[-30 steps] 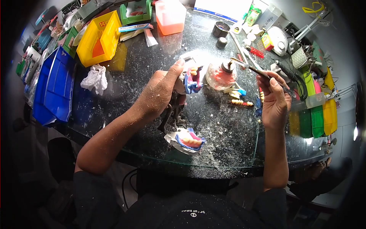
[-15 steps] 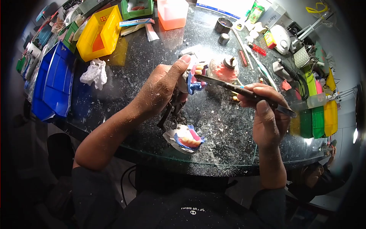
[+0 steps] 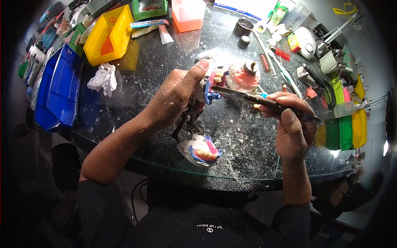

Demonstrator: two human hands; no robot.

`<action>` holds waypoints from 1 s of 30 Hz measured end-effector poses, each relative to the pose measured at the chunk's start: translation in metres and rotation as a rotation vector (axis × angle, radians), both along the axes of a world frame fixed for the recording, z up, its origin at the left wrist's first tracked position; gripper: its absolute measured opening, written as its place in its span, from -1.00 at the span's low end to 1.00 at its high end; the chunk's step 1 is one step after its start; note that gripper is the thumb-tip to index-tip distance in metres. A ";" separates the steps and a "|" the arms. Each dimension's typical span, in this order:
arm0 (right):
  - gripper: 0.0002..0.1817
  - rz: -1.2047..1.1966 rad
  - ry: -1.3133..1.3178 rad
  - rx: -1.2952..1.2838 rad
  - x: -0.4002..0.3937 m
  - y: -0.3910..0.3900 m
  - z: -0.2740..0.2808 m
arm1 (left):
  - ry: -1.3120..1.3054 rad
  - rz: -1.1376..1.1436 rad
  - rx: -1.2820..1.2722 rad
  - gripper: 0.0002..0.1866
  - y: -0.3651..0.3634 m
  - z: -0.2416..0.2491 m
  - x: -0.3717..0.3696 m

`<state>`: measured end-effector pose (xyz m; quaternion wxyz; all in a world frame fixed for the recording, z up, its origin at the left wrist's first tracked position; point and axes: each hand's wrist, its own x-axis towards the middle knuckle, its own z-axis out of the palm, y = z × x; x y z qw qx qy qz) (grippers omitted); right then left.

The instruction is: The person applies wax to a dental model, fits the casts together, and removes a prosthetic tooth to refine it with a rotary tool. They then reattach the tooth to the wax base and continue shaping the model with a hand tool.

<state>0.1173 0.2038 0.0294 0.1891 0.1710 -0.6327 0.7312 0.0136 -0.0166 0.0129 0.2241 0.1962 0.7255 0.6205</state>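
My left hand (image 3: 175, 97) is closed around the upper dental cast (image 3: 209, 94), which is tilted up and carries blue wax, pink wax and a few artificial teeth. Below that hand, dark articulator arms (image 3: 180, 126) lead down to the lower dental cast (image 3: 198, 151), also with blue and pink wax and teeth, lying near the table's front edge. My right hand (image 3: 294, 130) grips a wax knife (image 3: 266, 102) by its dark riveted handle. The blade tip meets or nearly meets the wax on the upper cast; exact contact is hard to tell.
Behind the blade stands a round pink-smeared pot (image 3: 244, 78) with a dark metal top. A crumpled white tissue (image 3: 103, 79), yellow bin (image 3: 108, 37) and blue bin (image 3: 58, 89) are at left. Pink liquid fills a clear container (image 3: 188, 18). White shavings cover the black tabletop (image 3: 248, 165).
The upper cast has turned slightly in my left hand, showing more of its teeth. The knife tip has shifted a little downward along the wax, and my right hand has lowered slightly.
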 end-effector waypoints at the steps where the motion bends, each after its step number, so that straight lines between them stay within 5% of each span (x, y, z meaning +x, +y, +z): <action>1: -0.78 0.007 0.002 0.001 0.000 0.001 0.000 | -0.010 0.003 0.000 -0.26 0.000 0.000 0.001; 30: -0.77 -0.082 0.004 0.037 0.000 -0.001 0.001 | 0.010 -0.007 0.001 -0.23 0.000 0.000 0.000</action>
